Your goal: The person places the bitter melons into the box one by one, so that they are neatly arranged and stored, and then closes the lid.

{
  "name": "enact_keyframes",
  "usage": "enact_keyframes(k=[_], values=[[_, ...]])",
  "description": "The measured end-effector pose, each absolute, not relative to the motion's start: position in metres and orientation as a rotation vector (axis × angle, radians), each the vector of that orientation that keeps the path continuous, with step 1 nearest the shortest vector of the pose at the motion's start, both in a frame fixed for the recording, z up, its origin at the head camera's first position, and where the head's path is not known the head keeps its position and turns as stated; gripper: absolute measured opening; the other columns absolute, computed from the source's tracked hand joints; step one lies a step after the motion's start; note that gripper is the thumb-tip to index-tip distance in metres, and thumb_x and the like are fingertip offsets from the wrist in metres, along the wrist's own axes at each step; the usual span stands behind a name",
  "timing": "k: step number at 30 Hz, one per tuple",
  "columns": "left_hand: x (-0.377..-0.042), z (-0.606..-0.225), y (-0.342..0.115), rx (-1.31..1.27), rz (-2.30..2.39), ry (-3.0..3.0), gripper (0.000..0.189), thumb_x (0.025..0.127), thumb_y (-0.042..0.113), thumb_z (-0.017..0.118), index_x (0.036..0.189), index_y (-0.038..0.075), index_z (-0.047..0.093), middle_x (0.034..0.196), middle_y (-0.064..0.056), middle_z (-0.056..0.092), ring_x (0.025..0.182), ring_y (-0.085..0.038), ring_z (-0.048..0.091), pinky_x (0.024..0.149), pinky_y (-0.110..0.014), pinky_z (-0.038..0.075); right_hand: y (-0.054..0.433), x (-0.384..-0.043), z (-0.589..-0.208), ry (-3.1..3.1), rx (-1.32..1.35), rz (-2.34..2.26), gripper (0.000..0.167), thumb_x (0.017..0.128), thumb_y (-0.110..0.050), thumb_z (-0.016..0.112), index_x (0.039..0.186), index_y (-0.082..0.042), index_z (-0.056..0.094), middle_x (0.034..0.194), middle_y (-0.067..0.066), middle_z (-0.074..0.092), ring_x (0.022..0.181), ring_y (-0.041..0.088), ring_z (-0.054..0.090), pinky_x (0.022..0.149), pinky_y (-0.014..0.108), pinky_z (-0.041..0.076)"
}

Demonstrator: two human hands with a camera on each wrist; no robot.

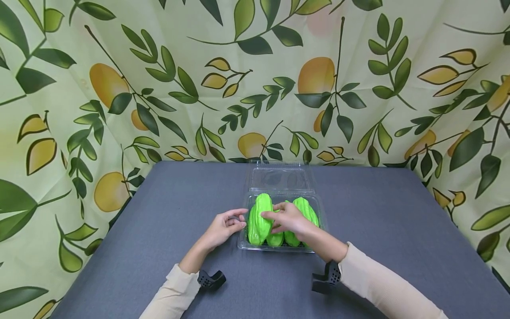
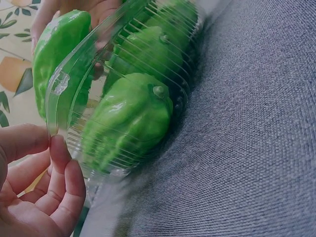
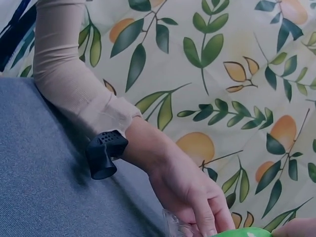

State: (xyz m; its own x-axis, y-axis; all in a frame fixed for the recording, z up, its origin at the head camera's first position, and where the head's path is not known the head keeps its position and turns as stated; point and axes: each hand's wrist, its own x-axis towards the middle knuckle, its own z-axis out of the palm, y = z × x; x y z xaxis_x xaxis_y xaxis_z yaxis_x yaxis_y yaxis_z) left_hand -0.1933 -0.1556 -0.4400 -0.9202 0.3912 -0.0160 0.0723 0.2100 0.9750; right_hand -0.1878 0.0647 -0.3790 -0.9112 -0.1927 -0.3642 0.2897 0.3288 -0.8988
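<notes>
A clear plastic clamshell box [image 1: 279, 249] lies with its lid back and holds several bright green, ridged bitter melons [image 1: 306, 210]. My right hand [image 1: 292, 219] grips one melon [image 1: 263, 217] above the box's left side, its thumb across the melon. In the right wrist view only that thumb [image 3: 296, 229] shows, against a sliver of green. At the box's left rim, my left hand [image 1: 223, 228] pinches the plastic edge between thumb and fingers [image 2: 60, 148]. Through the clear wall, melons [image 2: 128, 123] show in the left wrist view. The right fingers are partly hidden behind the held melon.
The open lid [image 1: 280, 179] leans toward the back of the grey cloth-covered table [image 1: 191, 190]. Behind hangs a curtain [image 1: 255, 88] printed with leaves and fruit. Each wrist carries a black camera mount [image 1: 212, 280].
</notes>
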Motion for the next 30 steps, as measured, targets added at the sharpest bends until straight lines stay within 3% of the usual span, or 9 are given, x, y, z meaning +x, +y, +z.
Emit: enact_keyframes(k=[9,14,21,30], values=[[-0.1933,-0.4401,-0.1566,0.463,1.782,2.224,0.043,0.093,0.002,0.058,0.133,-0.01,0.049,0.104,-0.011,0.055,0.08,0.005,0.058,0.073,-0.013,0.048,0.0564,-0.1925,-0.3811,2.208,0.142,-1.577,0.066,0.09,-0.023,0.066,0.137,0.016,0.038,0.107,0.029,0.063,0.068,0.017,0.066,0.065,0.031,0.06],[-0.1934,-0.44,-0.1561,0.473,1.782,2.219,0.044,0.093,0.004,0.059,0.134,-0.009,0.049,0.106,-0.016,0.056,0.081,0.005,0.058,0.074,-0.013,0.048,0.0556,-0.1945,-0.3829,2.241,0.175,-1.541,0.067,0.09,-0.025,0.067,0.137,0.013,0.039,0.093,0.022,0.066,0.062,0.015,0.064,0.062,0.03,0.059],[-0.1919,-0.4395,-0.1562,0.569,1.839,2.212,0.044,0.092,0.009,0.062,0.131,-0.009,0.052,0.099,-0.005,0.058,0.081,0.005,0.059,0.072,-0.014,0.049,0.055,-0.1967,-0.3836,2.253,0.175,-1.509,0.075,0.089,-0.027,0.069,0.142,0.011,0.033,0.076,0.009,0.058,0.051,0.012,0.057,0.057,0.029,0.058],[-0.1948,-0.4399,-0.1554,0.441,1.759,2.236,0.043,0.093,0.004,0.059,0.134,-0.008,0.05,0.109,-0.021,0.056,0.082,0.002,0.058,0.073,-0.014,0.048,0.0541,-0.1952,-0.382,2.288,0.136,-1.487,0.075,0.091,-0.025,0.066,0.145,0.01,0.027,0.074,0.002,0.047,0.047,0.009,0.047,0.052,0.025,0.055]])
